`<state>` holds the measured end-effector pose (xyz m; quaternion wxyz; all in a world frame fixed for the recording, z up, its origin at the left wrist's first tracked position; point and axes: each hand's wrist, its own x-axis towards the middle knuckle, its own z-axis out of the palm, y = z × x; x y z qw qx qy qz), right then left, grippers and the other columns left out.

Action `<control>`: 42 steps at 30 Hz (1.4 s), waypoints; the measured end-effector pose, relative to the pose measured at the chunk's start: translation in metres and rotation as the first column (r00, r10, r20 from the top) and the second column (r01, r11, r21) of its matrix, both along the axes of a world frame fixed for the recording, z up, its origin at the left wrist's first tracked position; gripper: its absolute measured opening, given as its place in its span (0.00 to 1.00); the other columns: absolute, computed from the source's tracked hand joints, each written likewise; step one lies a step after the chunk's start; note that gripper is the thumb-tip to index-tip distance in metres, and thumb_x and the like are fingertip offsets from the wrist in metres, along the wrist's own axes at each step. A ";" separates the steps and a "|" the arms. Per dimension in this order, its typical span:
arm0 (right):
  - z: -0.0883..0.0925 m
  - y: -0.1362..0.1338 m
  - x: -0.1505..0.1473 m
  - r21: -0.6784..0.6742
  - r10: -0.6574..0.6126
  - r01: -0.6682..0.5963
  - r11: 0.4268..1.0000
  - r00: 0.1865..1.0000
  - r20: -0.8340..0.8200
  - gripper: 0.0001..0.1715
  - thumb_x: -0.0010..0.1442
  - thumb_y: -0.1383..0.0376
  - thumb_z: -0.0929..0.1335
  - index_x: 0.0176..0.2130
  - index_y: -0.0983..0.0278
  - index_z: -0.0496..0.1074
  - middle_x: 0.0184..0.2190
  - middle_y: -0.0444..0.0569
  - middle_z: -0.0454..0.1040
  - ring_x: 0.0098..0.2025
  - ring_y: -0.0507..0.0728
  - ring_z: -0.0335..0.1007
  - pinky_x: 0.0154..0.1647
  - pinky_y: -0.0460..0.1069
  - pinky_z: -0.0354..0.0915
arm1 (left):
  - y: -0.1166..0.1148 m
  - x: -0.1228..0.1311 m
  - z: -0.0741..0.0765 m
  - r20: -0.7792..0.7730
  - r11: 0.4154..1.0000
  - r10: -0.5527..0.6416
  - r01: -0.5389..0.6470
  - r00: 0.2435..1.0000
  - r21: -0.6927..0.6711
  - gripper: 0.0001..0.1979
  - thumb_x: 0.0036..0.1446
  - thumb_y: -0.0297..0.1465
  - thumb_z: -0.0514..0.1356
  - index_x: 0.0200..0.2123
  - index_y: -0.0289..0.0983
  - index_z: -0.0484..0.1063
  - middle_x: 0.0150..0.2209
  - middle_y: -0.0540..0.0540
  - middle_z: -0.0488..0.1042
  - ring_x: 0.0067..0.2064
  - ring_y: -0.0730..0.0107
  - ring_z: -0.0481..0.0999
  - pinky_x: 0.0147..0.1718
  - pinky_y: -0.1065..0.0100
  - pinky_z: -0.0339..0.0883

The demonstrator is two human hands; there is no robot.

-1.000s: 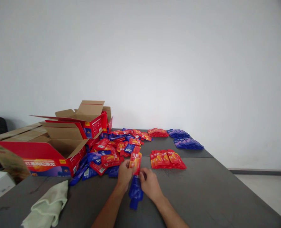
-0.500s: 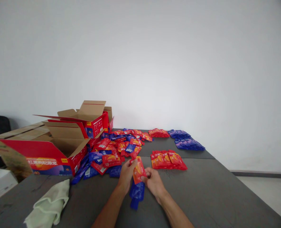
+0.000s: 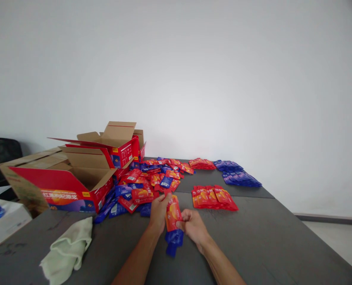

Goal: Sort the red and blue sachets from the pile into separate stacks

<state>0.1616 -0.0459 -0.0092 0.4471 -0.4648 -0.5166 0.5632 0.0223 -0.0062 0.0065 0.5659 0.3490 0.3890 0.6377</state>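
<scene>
A red-orange sachet (image 3: pixel 173 213) is held between my two hands, over the near middle of the table. My left hand (image 3: pixel 158 211) is closed on its left and upper edge. My right hand (image 3: pixel 194 226) pinches its lower right corner between thumb and fingers. Blue sachets (image 3: pixel 173 242) show below the red one, partly covered by it; whether a hand also grips them I cannot tell. Beyond my left hand lies a loose heap of mixed red and blue sachets (image 3: pixel 143 190). To the right of the hands, red sachets (image 3: pixel 213 197) lie in an overlapping row.
Open red cartons (image 3: pixel 75 194) stand at the left, beside a larger brown box (image 3: pixel 21 190). A pale green cloth (image 3: pixel 70 249) lies crumpled at the front left. Farther back are another red sachet stack (image 3: pixel 202 163) and blue sachet stacks (image 3: pixel 241 179) on the dark table (image 3: pixel 268 245).
The view has shifted slightly, so the surroundings sit a little farther right. The red sachet has turned more upright and now covers more of the blue ones. Both hands keep their hold.
</scene>
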 end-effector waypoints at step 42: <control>0.019 -0.003 0.007 0.451 -0.344 0.236 0.861 0.923 0.174 0.23 0.63 0.51 0.63 0.25 0.63 0.64 0.21 0.38 0.56 0.24 0.49 0.51 0.25 0.44 0.50 | -0.022 0.017 0.014 -0.750 0.948 0.149 0.123 0.644 0.294 0.16 0.64 0.39 0.50 0.25 0.39 0.59 0.23 0.54 0.62 0.28 0.73 0.63 0.28 0.72 0.52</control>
